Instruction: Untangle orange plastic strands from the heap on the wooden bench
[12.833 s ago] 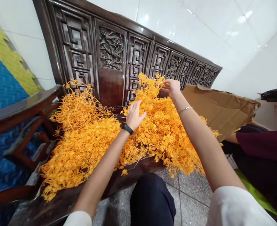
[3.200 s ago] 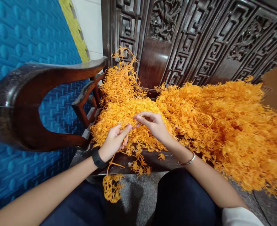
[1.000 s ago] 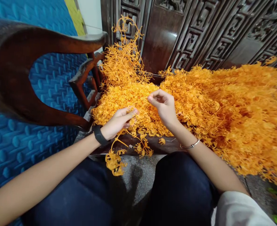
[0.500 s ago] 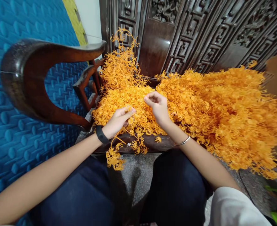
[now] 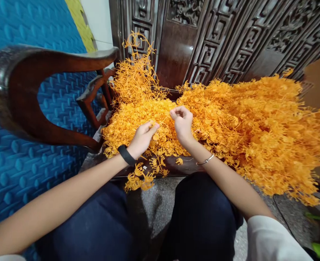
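My left hand [image 5: 142,139], with a black band at the wrist, is closed in a pinch on an orange plastic flower sprig. Its curly blossoms [image 5: 140,179] hang below the wrist, over the seat's front edge. To the right, my right hand [image 5: 183,123] has thumb and forefinger pressed together; whatever is between them is too small to make out. Both hands are above a heap of loose orange plastic blossoms [image 5: 143,108] on the dark wooden seat [image 5: 173,166]. One single blossom [image 5: 179,161] lies at the seat's front edge.
Bundled orange flower stems [image 5: 268,134] spread over the right side. Behind them stands a carved dark wooden panel [image 5: 178,50]. A curved wooden armrest [image 5: 21,119] rises at left above blue foam mats [image 5: 2,174]. Thin bare orange stems [image 5: 138,72] stand at the back left.
My left hand has moved slightly right and turned, and the hanging sprig has swung right with it. My right hand keeps its pinch almost in place. The view has shifted a little.
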`<move>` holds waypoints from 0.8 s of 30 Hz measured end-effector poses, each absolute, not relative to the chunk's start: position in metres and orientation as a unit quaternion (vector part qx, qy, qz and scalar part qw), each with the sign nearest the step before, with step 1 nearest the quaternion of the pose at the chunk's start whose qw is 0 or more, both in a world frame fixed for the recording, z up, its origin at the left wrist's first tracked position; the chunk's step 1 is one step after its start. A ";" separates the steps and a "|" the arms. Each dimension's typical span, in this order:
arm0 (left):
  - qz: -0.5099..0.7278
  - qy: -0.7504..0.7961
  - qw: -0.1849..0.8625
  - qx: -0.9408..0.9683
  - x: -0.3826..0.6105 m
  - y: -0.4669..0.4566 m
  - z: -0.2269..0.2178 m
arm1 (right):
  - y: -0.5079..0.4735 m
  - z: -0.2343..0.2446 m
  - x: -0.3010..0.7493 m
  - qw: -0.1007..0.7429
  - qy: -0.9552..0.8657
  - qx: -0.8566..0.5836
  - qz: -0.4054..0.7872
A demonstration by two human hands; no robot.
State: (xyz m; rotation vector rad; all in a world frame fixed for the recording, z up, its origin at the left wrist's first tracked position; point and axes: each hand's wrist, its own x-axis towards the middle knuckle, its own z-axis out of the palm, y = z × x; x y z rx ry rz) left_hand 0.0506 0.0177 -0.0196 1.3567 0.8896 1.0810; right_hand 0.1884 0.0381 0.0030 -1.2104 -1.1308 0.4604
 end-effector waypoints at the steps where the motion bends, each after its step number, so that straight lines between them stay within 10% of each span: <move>1: 0.465 0.380 0.554 0.577 0.051 0.017 -0.019 | 0.039 0.003 0.187 0.661 -0.491 -0.532 0.196; 18: 0.376 0.376 0.496 0.686 0.023 -0.006 -0.027 | 0.043 0.008 0.263 0.675 -0.473 -0.561 0.079; 24: 0.395 0.394 0.573 0.600 0.021 0.009 -0.028 | 0.010 -0.011 0.243 0.450 -0.698 -0.527 0.179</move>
